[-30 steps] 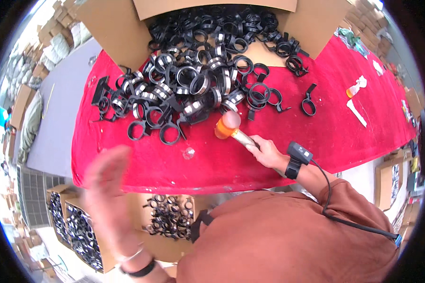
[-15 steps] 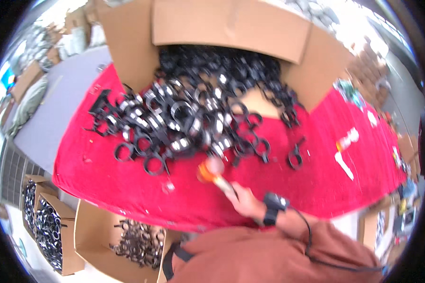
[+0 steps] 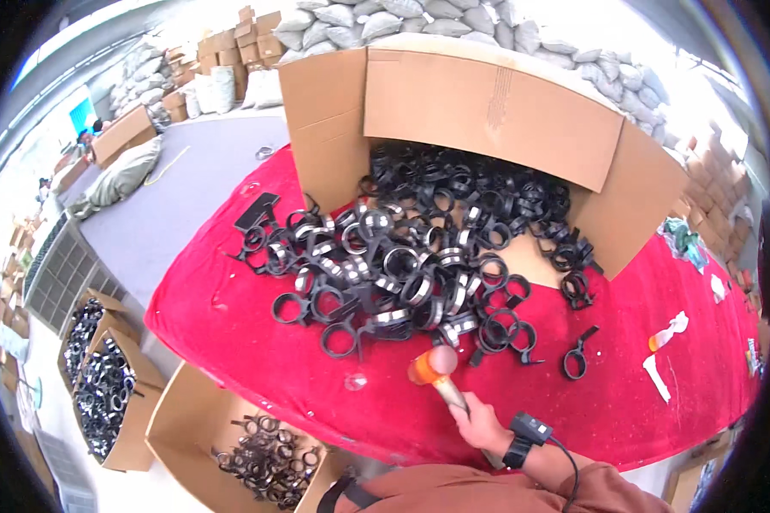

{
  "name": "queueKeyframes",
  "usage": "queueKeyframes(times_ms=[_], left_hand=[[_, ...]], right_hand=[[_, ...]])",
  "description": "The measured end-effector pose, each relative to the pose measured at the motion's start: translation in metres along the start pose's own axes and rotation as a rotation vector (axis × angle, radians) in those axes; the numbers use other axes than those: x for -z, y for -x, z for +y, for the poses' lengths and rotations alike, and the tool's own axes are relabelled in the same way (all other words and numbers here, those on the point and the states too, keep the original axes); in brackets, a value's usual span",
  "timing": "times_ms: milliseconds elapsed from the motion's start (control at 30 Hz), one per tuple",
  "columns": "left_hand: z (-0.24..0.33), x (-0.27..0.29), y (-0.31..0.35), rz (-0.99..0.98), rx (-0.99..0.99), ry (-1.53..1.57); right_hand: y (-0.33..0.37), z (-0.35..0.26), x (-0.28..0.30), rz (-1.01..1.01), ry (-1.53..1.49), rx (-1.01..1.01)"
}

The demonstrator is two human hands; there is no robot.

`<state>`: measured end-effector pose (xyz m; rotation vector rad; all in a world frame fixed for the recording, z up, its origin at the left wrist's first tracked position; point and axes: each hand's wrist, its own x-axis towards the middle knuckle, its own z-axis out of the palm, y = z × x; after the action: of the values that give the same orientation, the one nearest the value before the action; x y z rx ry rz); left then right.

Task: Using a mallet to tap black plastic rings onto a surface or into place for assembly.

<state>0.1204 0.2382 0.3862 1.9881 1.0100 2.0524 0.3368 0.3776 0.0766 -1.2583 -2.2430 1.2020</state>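
Mallet [image 3: 434, 366] | gripped by right hand [image 3: 479, 425], unchanged | left hand now gone from view

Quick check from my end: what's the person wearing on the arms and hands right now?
Only the right hand shows; it is bare, no glove. Its wrist carries a black band with a small dark boxy device, and a thin black cable runs from it back along the forearm. A rust-brown sleeve covers the arm above that. The left hand is out of view.

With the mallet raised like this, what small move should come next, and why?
Probably bring a black clamp ring from the pile under the orange mallet. The right hand holds the mallet over bare red cloth, and the left hand is out of view.
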Motion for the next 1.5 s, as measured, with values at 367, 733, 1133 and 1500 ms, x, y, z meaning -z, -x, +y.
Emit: queueKeyframes(times_ms=[367, 733, 1133, 1500], left_hand=[[0.092, 0.011, 0.097, 0.238, 0.253, -0.162], [0.056, 0.004, 0.065, -0.182, 0.109, -0.023], [0.004, 0.025, 0.077, -0.051, 0.168, -0.418], [-0.281, 0.104, 0.175, -0.178, 0.871, -1.044]], right_hand=[[0.014, -0.004, 0.005, -0.046, -0.035, -0.073], [0.011, -0.009, -0.006, -0.023, -0.06, -0.037], [0.008, -0.01, 0.001, -0.032, -0.08, -0.042], [0.009, -0.014, 0.0, -0.031, -0.049, -0.056]])
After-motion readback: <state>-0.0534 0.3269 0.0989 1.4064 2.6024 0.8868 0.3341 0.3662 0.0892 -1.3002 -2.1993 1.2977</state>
